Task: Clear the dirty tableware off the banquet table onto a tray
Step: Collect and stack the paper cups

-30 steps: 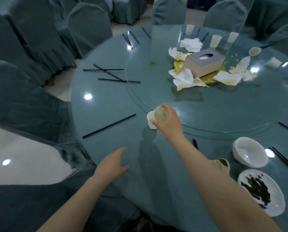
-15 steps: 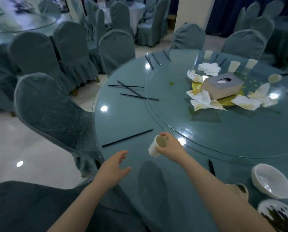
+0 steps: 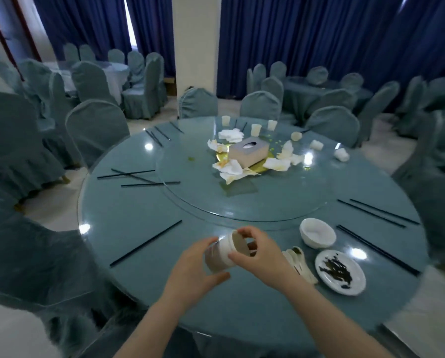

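Glass-topped table (image 3: 128, 218), chopsticks (image 3: 146, 243), bowl (image 3: 317, 233)

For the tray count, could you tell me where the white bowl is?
The round white bowl sits near the table's front right, just beyond the white plate.

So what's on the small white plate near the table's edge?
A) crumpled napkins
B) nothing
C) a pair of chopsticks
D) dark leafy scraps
D: the plate carries a scatter of dark leafy scraps; the crumpled napkins lie around the tissue box mid-table, and the chopsticks rest on the table beside the plate.
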Demonstrator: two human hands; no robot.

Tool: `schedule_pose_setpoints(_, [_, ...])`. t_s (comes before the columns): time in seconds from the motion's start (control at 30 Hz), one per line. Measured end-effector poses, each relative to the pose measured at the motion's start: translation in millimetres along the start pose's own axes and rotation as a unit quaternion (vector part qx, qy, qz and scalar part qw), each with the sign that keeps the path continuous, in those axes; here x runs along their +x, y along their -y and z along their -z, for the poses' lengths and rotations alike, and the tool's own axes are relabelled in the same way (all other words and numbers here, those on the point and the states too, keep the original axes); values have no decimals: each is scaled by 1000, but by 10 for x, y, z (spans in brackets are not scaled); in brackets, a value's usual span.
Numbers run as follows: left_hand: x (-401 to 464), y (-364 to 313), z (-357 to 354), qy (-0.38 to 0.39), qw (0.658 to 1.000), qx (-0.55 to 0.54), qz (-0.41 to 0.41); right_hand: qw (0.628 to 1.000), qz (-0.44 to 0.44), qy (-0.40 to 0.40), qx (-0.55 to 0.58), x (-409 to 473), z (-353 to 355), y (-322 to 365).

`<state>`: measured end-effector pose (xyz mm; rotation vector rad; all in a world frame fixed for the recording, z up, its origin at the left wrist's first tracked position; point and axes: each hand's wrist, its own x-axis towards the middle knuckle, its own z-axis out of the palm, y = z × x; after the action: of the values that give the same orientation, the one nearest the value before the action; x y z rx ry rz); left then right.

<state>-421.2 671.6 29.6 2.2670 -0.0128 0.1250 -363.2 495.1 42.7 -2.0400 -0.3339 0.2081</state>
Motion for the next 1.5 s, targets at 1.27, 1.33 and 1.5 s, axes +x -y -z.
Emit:
schedule_pose_setpoints(1.27, [-3087,-4108,-4860,391,885,-209,-141,798,-276,-530,81,-7193,3553,-2167])
schedule_pose_setpoints(1.33, [-3020,-4237,-5054,393,885,-209,-139,798,-274,-530,90,-7183,3755,-2299])
schedule_pose_setpoints(1.5, [-2810,-4717,-5582,395,880,-227,-133,808,-278,-510,98,-7217,4340,-2587])
